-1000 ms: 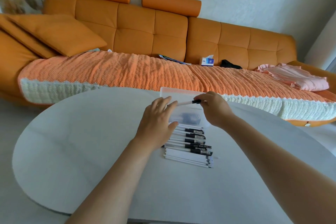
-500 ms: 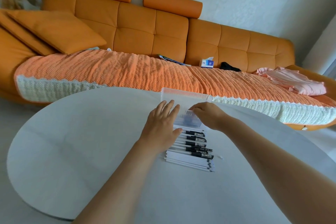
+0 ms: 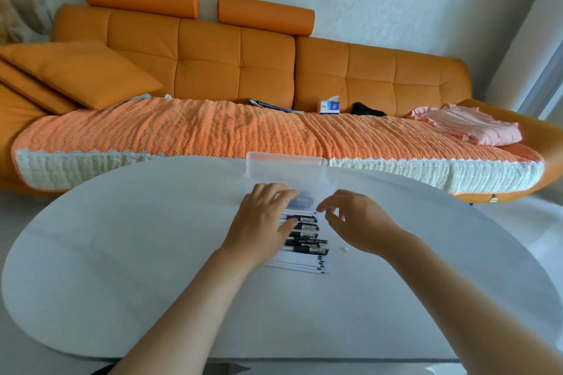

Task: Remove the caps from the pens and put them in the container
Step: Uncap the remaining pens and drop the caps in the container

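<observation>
Translucent plastic container point(image 3: 283, 159) sits beyond slim black-capped pens point(image 3: 307, 227); left hand point(image 3: 259, 231) flat on them, right hand point(image 3: 362, 222) slack, empty.

Place: a home living room.
Seating: a long orange sofa point(image 3: 213, 70) against the white wall, draped with a woven throw point(image 3: 182, 134).
Household signs: tissue box point(image 3: 329, 107) and folded pink clothes point(image 3: 469, 128) on the seat.

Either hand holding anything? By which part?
Left hand lies flat on the pens, gripping nothing. Right hand: fingertips nearly meet; a pinch cannot be told.
</observation>
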Action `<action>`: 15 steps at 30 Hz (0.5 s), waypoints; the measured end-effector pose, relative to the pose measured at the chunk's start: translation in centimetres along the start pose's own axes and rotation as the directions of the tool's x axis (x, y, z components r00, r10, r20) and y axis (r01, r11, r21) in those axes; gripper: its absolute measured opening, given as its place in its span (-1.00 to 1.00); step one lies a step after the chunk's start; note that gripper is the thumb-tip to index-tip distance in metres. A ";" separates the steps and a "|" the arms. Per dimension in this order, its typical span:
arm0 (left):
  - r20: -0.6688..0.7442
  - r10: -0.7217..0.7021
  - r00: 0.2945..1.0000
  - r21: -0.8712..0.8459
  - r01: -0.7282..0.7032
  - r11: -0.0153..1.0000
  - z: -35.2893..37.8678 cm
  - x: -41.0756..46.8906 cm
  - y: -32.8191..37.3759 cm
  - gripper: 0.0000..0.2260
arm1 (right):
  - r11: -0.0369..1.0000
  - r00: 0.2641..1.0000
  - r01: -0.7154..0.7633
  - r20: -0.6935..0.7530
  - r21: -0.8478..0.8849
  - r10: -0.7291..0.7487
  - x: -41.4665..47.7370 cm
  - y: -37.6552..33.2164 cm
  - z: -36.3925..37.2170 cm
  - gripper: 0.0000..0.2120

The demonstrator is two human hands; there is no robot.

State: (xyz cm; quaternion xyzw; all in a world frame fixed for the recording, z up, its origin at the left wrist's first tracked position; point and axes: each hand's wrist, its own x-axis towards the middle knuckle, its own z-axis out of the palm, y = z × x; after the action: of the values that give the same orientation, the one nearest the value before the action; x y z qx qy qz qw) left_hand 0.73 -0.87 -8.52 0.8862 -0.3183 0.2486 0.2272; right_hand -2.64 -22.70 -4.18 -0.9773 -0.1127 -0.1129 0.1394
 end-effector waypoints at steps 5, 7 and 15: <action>0.128 -0.003 0.992 -0.157 0.024 0.987 0.1 -1.7 3.0 -0.80 | 0.990 0.985 -0.140 0.099 -0.019 0.141 -3.5 2.3 1.1 -0.81; 0.172 0.027 0.985 -0.147 -0.001 0.989 0.2 -2.4 3.5 -0.85 | 0.988 0.982 -0.147 0.111 -0.044 0.152 -4.2 2.7 1.1 -0.80; 0.245 0.012 0.969 -0.081 0.008 0.997 -0.3 -3.6 3.7 -0.90 | 0.968 0.959 -0.249 0.147 0.016 0.244 -4.8 3.2 1.5 -0.87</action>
State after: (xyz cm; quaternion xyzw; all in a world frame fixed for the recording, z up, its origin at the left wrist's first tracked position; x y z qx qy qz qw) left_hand -4.32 -1.66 -9.54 0.8997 -0.3548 0.1243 0.2216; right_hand -6.14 -26.13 -7.55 -0.9867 -0.0019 -0.0222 0.1607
